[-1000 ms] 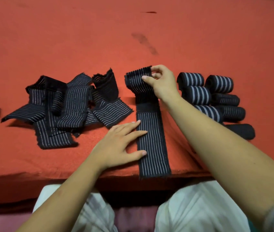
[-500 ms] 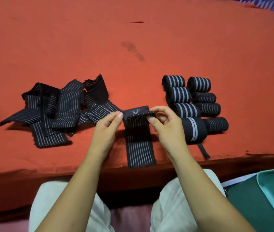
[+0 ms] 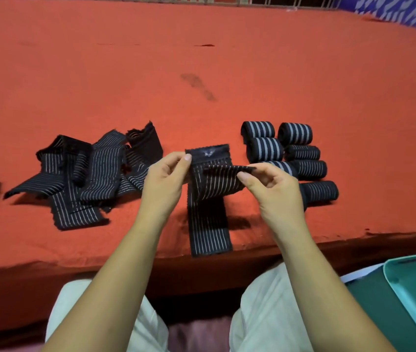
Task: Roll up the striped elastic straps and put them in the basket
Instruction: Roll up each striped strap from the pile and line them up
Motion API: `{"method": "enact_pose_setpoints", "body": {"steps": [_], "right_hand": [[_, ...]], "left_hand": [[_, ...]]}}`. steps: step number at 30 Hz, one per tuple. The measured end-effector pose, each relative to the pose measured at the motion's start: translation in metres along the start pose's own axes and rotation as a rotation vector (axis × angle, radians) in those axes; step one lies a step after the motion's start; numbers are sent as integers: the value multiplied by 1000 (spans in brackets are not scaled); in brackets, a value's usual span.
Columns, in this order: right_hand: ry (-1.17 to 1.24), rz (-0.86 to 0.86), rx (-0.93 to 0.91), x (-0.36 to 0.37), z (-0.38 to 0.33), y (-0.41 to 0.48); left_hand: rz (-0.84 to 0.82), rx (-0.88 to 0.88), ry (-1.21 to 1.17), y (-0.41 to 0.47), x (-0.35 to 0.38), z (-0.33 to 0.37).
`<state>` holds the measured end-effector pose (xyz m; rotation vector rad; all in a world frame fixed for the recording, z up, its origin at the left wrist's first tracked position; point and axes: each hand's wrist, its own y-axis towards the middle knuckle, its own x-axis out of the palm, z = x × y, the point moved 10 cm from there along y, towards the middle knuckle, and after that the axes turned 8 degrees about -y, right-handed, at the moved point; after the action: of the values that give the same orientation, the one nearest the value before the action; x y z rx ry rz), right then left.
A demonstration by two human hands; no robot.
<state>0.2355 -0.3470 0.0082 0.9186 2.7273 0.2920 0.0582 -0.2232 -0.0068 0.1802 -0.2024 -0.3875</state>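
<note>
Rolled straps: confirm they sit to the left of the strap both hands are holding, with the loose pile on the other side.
Wrong side. The head view shows the rolled straps to the right of the held strap, which the left hand and right hand pinch; the loose pile lies to its left.

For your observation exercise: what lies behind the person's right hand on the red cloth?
Behind the right hand sit rolled striped straps in two rows on the red cloth. Seven rolls show at least partly; the hand covers part of the nearest left-row rolls, so anything further behind it cannot be seen.
</note>
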Motion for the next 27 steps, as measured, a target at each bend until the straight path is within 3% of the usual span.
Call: {"method": "enact_pose_setpoints", "body": {"steps": [5,16,19,22,27], "right_hand": [[-46,82,0,-8,-6,7],[-99,155,-8,-9,-11,0],[-105,125,23,-4,-9,1],[58,11,53,5,-4,3],[28,-131,-80,13,-22,1]], "left_hand": [[-174,-39,-39,-8,28,15],[-238,-129,-180,-19,39,6],[-226,-64,-52,-17,38,14],[-233,2,29,-18,38,22],[-232,48,-9,-23,35,28]]}}
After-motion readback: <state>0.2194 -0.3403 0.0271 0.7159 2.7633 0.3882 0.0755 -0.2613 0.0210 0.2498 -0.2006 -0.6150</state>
